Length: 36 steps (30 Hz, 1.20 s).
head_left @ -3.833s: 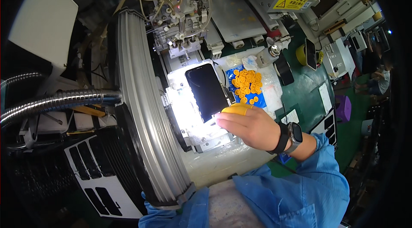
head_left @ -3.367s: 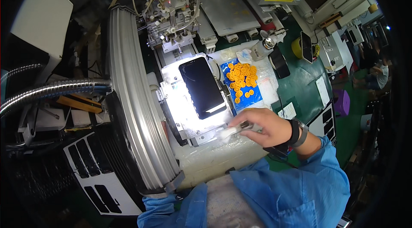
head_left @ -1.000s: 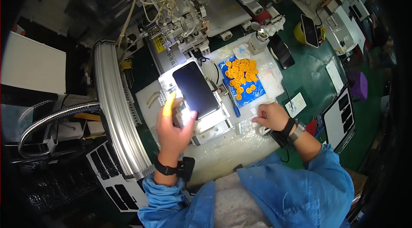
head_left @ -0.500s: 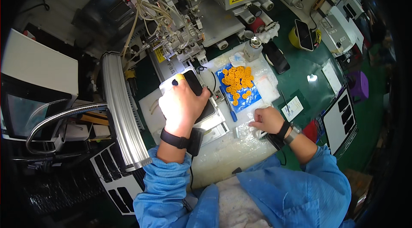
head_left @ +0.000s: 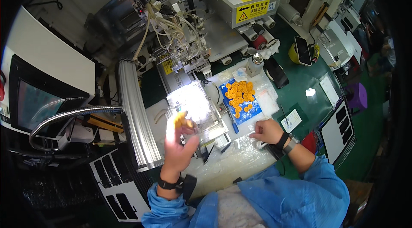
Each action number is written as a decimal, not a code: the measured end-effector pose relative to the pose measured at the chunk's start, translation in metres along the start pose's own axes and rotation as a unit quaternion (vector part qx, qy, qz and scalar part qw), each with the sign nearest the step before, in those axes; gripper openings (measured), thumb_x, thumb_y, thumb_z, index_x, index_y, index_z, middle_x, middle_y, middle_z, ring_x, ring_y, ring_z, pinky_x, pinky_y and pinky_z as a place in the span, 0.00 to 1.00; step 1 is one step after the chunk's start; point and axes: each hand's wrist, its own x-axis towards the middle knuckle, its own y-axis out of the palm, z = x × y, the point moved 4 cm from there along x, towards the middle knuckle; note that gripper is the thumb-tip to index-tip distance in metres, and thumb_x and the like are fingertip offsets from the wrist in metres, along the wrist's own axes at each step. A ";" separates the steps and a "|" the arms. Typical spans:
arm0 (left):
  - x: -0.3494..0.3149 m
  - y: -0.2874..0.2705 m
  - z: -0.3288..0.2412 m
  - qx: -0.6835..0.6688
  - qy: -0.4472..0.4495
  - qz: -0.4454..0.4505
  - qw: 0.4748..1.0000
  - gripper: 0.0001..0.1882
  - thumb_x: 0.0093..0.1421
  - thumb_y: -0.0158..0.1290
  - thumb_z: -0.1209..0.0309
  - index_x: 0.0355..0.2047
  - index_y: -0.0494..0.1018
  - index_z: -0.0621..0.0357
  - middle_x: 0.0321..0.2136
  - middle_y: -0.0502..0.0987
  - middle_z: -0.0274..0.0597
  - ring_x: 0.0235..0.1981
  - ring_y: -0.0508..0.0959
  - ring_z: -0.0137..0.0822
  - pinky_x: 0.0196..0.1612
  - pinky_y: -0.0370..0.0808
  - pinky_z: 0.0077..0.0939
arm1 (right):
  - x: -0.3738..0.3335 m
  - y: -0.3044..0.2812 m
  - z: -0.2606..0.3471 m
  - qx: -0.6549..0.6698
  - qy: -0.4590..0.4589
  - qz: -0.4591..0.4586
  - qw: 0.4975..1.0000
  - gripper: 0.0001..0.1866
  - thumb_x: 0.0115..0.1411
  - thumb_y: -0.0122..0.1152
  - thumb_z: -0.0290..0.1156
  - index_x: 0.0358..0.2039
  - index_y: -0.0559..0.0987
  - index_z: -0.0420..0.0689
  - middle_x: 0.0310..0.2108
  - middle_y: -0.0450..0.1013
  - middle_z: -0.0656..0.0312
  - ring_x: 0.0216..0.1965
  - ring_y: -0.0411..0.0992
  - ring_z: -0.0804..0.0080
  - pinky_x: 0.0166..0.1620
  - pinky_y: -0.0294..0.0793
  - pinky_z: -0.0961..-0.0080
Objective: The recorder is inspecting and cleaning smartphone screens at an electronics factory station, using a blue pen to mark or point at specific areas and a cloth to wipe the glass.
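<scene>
My left hand (head_left: 178,146) hovers over the near left edge of a brightly lit metal fixture (head_left: 216,130). Yellow covers sit on its fingertips, and its thumb stands away from the fingers. Glare and motion blur hide whether anything is in it. A thin dark strip (head_left: 209,154) shows beside the fixture's near edge. My right hand (head_left: 270,132) rests on the plastic-covered mat (head_left: 240,159), fingers pinched together; what they hold, if anything, is hidden. A blue pen (head_left: 234,127) lies to its left, next to a blue sheet (head_left: 253,114) with a heap of small orange discs (head_left: 240,93).
A machine head with tubes (head_left: 180,35) stands beyond the fixture. At left are a silver metal rail (head_left: 137,120) and a monitor (head_left: 38,103). A metal-topped bottle (head_left: 254,65), a black phone (head_left: 277,72) and a yellow holder with a phone (head_left: 298,52) stand or lie at the right.
My left hand has come back toward me from the fixture. The black panel that lay under it is gone from the fixture, whose bright top now shows. My right hand keeps its pose.
</scene>
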 end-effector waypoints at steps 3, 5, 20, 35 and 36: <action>-0.043 0.001 0.002 -0.356 -0.117 0.037 0.926 0.30 0.68 0.46 0.57 0.63 0.62 0.65 0.54 0.74 0.54 0.55 0.76 0.46 0.60 0.72 0.40 | -0.001 0.002 0.000 -0.018 -0.008 -0.018 1.000 0.19 0.51 0.73 0.47 0.21 0.78 0.46 0.19 0.75 0.57 0.24 0.76 0.56 0.29 0.73 0.63; -0.069 0.005 0.024 -0.464 -0.166 -0.004 0.870 0.28 0.72 0.40 0.57 0.64 0.63 0.66 0.57 0.73 0.53 0.57 0.75 0.47 0.62 0.71 0.43 | 0.000 0.003 -0.001 -0.015 -0.008 -0.012 1.000 0.18 0.51 0.73 0.47 0.22 0.78 0.46 0.19 0.75 0.57 0.24 0.76 0.56 0.29 0.73 0.63; -0.194 -0.144 -0.003 -0.124 -0.126 -0.367 0.913 0.10 0.70 0.51 0.69 0.45 0.75 0.63 0.35 0.79 0.33 0.34 0.77 0.21 0.39 0.73 0.15 | 0.000 0.008 0.018 0.005 -0.040 0.040 0.998 0.14 0.54 0.73 0.34 0.23 0.77 0.40 0.16 0.73 0.59 0.19 0.71 0.70 0.26 0.69 0.74; -0.338 -0.231 0.026 -0.006 -0.187 -0.510 0.840 0.09 0.69 0.54 0.68 0.39 0.77 0.62 0.29 0.77 0.27 0.29 0.73 0.18 0.35 0.69 0.12 | 0.010 0.024 0.012 0.048 -0.013 0.071 0.996 0.11 0.54 0.71 0.26 0.23 0.75 0.39 0.17 0.70 0.66 0.20 0.65 0.82 0.25 0.63 0.80; -0.339 -0.233 0.028 -0.006 -0.187 -0.511 0.839 0.09 0.69 0.54 0.68 0.39 0.77 0.62 0.29 0.77 0.27 0.29 0.73 0.18 0.35 0.69 0.12 | 0.010 0.024 0.012 0.048 -0.014 0.071 0.996 0.11 0.54 0.71 0.26 0.23 0.75 0.39 0.17 0.70 0.66 0.20 0.65 0.81 0.25 0.63 0.80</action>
